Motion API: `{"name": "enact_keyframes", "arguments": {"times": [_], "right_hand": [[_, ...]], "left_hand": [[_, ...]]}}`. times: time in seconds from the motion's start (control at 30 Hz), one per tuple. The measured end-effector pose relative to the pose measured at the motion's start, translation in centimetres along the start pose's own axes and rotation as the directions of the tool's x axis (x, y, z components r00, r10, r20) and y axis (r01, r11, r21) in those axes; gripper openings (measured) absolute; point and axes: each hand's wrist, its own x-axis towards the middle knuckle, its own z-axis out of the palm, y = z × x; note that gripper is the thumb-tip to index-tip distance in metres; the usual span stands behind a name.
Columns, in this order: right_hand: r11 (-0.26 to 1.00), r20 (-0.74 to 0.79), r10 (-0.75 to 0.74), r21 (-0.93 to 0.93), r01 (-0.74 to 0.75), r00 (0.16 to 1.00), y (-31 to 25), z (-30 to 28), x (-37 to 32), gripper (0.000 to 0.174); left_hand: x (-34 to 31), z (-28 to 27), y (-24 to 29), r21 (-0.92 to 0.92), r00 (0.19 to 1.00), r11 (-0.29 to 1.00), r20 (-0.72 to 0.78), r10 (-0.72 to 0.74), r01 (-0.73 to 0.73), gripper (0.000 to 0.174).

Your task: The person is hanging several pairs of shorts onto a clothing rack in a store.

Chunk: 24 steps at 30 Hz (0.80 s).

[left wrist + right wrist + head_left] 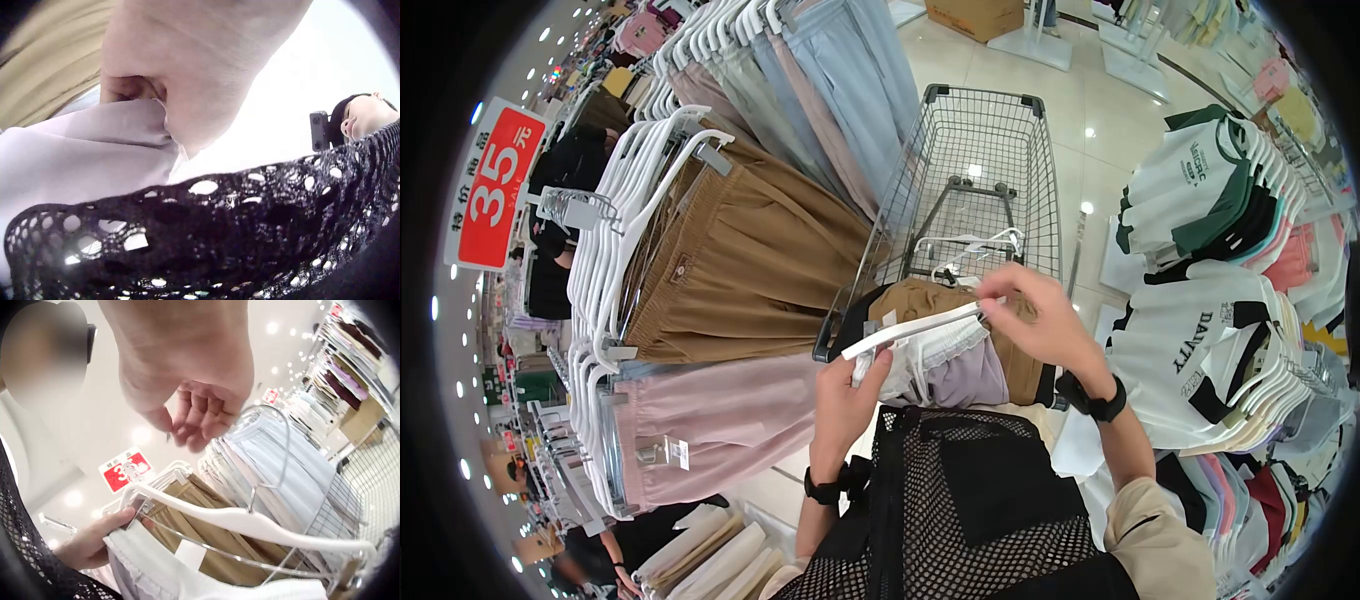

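Observation:
In the head view, a white clip hanger (915,328) lies slanted in front of the body. A pale lilac garment (967,376) with a gathered white waistband (153,569) hangs from it. My left hand (847,392) grips the hanger's left end, its thumb at the clip beside the waistband. Up close in the left wrist view, its curled fingers meet the lilac cloth (87,150). My right hand (1040,322) is by the hanger's right end in the head view. From the right wrist, its fingers (200,419) curl loosely above the hanger, close to the metal hook (284,444).
Just ahead stands a wire shopping cart (990,130), with brown garments (920,298) and hangers at its near end. On the left is a rack of brown trousers (750,255) and pink trousers (720,430) under a red price sign (497,185). Shirts (1185,340) hang at right.

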Motion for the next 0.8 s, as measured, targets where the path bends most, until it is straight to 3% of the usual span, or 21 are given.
{"name": "enact_keyframes", "arguments": {"times": [0.07, 0.17, 0.2, 0.23, 0.3, 0.33, 0.37, 0.43, 0.53, 0.63, 0.73, 0.8], "right_hand": [[0.985, 0.039, 0.171, -0.034, -0.17, 0.984, 1.3, -0.6, -2.1, 0.02], [0.961, 0.321, 0.055, -0.275, 0.038, 0.946, 2.5, 0.5, -3.1, 0.018], [0.919, 0.358, 0.076, -0.388, 0.074, 0.931, 3.8, 1.0, -3.5, 0.017], [0.934, 0.311, 0.117, -0.357, 0.002, 0.943, 5.8, 1.8, -3.5, 0.017], [0.947, 0.212, 0.192, -0.297, -0.124, 0.958, 9.5, 2.6, -1.5, 0.018], [0.926, 0.134, 0.266, -0.31, -0.215, 0.955, 10.1, 2.9, -0.3, 0.027], [0.897, 0.166, 0.326, -0.365, -0.249, 0.931, 12.1, 3.1, 0.3, 0.032], [0.825, 0.22, 0.442, -0.479, -0.299, 0.869, 16.3, 4.0, 1.3, 0.043], [0.691, 0.454, 0.699, -0.63, -0.355, 0.553, 17.1, 5.3, 2.9, 0.062], [0.827, 0.57, 0.563, -0.373, -0.421, 0.599, 17.3, 5.4, 2.4, 0.065], [0.854, 0.515, 0.514, -0.385, -0.35, 0.686, 14.0, 4.6, 1.6, 0.067], [0.867, 0.537, 0.47, -0.43, -0.252, 0.701, 13.4, 5.0, 0.4, 0.071]], "left_hand": [[-0.1, -0.6, -0.5, 0.01, 0.999, 0.999, -0.019, -0.032, 0.033, 0.028], [-0.2, -1.0, -1.8, 0.103, 0.992, 0.987, -0.031, -0.12, 0.123, 0.031], [-0.3, -0.6, -2.7, 0.034, 0.993, 0.997, -0.099, -0.06, 0.064, 0.034], [-0.5, -1.3, -3.8, 0.035, 0.98, 0.983, -0.094, -0.176, 0.18, 0.034], [-1.0, -2.0, -5.8, 0.063, 0.963, 0.966, -0.123, -0.241, 0.25, 0.034], [-1.1, -2.5, -7.3, 0.032, 0.957, 0.963, -0.127, -0.261, 0.267, 0.034], [-1.3, -2.8, -8.2, 0.031, 0.958, 0.966, -0.142, -0.25, 0.257, 0.033], [-1.4, -3.4, -12.1, -0.023, 0.942, 0.949, -0.115, -0.314, 0.313, 0.035], [-1.0, -3.4, -15.2, -0.039, 0.93, 0.932, -0.065, -0.362, 0.36, 0.038], [-0.9, -3.0, -17.5, -0.166, 0.927, 0.916, -0.026, -0.374, 0.365, 0.04], [-1.0, -2.9, -18.7, -0.267, 0.91, 0.883, -0.047, -0.412, 0.386, 0.038], [-0.9, -2.8, -20.0, -0.313, 0.897, 0.859, -0.043, -0.439, 0.405, 0.037]]}}
